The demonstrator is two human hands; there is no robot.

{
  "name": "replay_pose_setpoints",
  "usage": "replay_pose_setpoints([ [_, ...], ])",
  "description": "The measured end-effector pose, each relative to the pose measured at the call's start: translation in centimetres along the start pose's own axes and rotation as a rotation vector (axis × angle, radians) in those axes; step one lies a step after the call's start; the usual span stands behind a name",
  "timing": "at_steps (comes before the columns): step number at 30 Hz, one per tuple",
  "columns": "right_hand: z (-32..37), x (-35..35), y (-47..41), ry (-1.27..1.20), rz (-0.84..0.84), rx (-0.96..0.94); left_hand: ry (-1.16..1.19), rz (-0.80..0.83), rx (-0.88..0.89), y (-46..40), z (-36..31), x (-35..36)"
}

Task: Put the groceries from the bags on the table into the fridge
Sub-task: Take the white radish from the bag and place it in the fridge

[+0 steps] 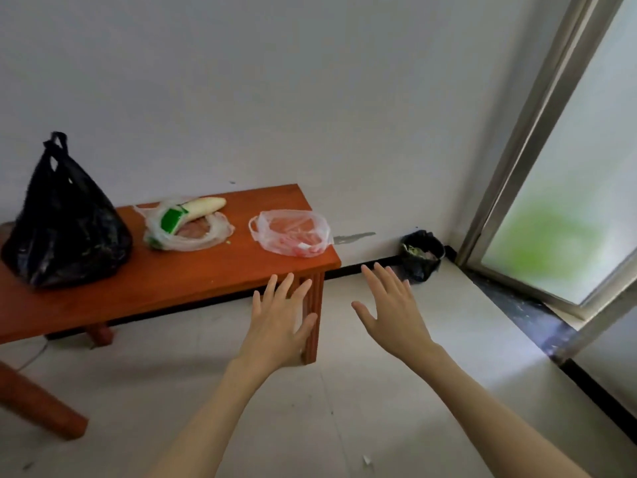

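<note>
White wall and pale floor tiles, corner room, frosted sliding door [565,215] on the right; no fridge in view. Head view only.

We see a low red-brown worktop [165,288] against the wall carrying three bags. Black bag [65,229] stands at the left end, tied handles up, bulging, contents hidden. Middle clear bag [186,232] lies flat and open, with a long white radish [203,207] poking out, its long axis running left-near to right-far, tip toward the wall. Right clear bag [293,232] sits near the worktop's right end, with something red inside; we cannot tell what.

Our left hand [282,322] is released, fingers spread, holding nothing, hovering just before the worktop's near right corner. Our right hand [393,312] is likewise released and empty, out past the worktop's end above the floor.

All bags lie ahead and to the left of both hands. The left hand is nearer; the right clear bag is nearest to it, likely the first reach.

Small black bin [422,253] stands in the corner with scraps inside.
</note>
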State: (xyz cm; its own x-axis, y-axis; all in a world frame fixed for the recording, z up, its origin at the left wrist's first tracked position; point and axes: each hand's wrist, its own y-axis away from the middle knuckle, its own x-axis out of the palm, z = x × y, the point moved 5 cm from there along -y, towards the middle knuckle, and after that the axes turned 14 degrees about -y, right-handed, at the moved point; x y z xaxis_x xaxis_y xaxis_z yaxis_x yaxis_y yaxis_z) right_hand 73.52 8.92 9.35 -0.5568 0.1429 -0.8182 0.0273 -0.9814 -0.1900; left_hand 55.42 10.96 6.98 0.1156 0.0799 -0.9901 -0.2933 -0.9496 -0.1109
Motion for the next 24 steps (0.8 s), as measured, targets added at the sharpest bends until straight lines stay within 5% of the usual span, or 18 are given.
replay_pose_setpoints([
  [14, 3.6, 10.6, -24.5, -0.137, 0.143, -0.173, -0.042, 0.028, -0.313, -14.5, 17.5, 0.9],
  [24, 6.9, 19.5, -37.1, -0.149, 0.294, -0.205, 0.015, 0.050, -0.360, -22.6, 27.8, 4.0],
])
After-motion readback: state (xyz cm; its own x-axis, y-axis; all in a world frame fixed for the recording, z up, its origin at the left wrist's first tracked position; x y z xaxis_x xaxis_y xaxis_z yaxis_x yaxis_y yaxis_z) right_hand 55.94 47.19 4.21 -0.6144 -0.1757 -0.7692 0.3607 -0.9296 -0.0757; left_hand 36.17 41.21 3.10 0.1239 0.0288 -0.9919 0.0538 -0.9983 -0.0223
